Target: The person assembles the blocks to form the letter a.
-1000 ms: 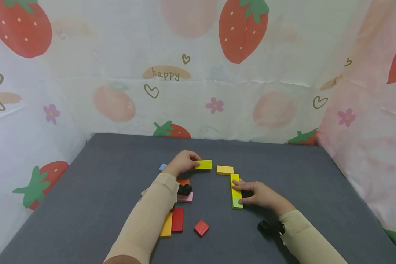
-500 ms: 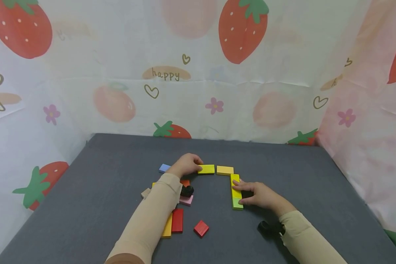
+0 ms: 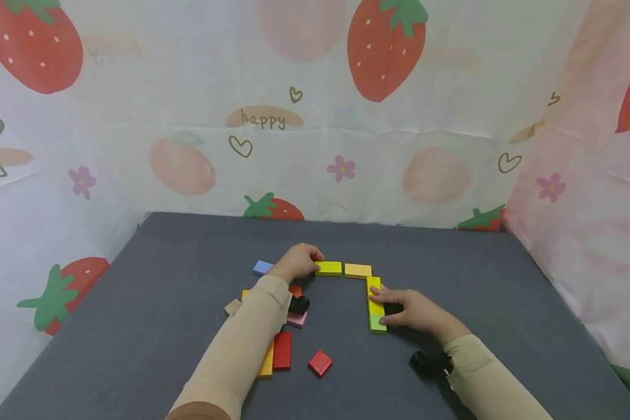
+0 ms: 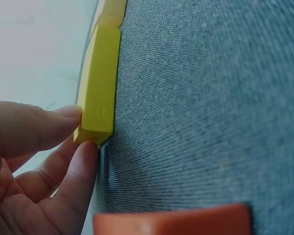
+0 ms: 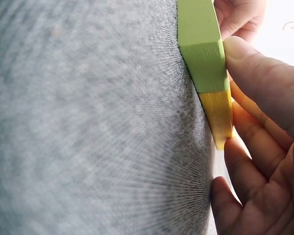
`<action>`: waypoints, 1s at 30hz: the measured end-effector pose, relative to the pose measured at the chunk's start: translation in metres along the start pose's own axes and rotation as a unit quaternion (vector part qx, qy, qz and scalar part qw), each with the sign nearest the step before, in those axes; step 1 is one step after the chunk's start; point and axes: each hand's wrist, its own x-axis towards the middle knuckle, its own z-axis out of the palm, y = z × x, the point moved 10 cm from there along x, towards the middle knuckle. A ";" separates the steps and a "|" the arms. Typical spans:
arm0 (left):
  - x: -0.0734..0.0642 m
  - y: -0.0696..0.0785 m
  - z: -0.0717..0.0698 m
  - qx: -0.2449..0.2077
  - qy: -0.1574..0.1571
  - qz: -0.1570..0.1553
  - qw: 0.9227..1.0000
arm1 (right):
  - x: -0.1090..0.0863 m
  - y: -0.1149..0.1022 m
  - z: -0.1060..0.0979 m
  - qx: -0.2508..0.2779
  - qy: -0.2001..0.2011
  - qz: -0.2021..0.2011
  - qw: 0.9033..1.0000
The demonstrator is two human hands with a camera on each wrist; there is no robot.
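Note:
My left hand pinches the left end of a yellow block lying flat near the back of the table. In the left wrist view, fingertips touch the yellow block at its near end. A paler orange-yellow block lies just right of it, across a narrow gap. Below that, a second yellow block and a light green block stand end to end in a column. My right hand touches this column, its fingers at the yellow block and the thumb against the green one.
A blue block and a beige block lie left. Orange and pink blocks are partly hidden by the left sleeve. Red and amber blocks lie nearer, beside a red square block.
My left hand has brought the yellow block rightward and down, next to the orange-yellow block, and has barely moved over the last half second. The right hand stays in place.

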 end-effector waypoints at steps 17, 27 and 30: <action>-0.001 0.004 0.002 0.008 -0.003 -0.002 1.000 | 0.000 0.000 0.000 0.002 -0.002 0.008 1.000; 0.002 0.002 0.003 0.010 0.002 -0.010 1.000 | 0.000 0.000 0.000 -0.001 -0.001 0.001 1.000; 0.001 0.005 0.002 0.016 0.005 -0.006 1.000 | 0.000 0.001 0.000 -0.003 0.000 0.005 1.000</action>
